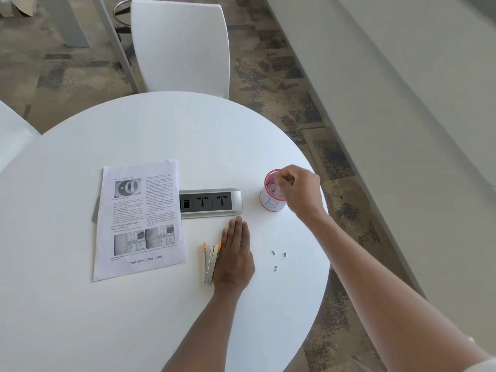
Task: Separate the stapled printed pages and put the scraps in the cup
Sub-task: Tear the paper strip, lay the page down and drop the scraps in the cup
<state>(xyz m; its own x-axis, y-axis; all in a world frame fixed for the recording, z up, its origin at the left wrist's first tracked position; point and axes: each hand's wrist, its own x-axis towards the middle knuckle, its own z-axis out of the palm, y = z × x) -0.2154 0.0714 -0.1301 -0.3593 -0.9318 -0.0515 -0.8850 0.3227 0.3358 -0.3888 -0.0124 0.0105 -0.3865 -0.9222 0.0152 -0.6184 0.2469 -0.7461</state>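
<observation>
Printed pages (141,218) lie flat on the left of the round white table (161,135). A pink-rimmed cup (269,196) with a white paper label stands at the right. My right hand (302,190) hovers over the cup's mouth, fingertips pinched together; whether they hold a scrap I cannot tell. My left hand (236,253) rests flat, palm down, on the table beside an orange and silver stapler (210,261). Three small staples (279,260) lie loose on the table to the right of that hand.
A grey power socket strip (210,202) is set into the table between the pages and the cup. A white chair (182,47) stands beyond the table's far edge, another chair's edge (13,130) shows at the left. Patterned carpet surrounds the table.
</observation>
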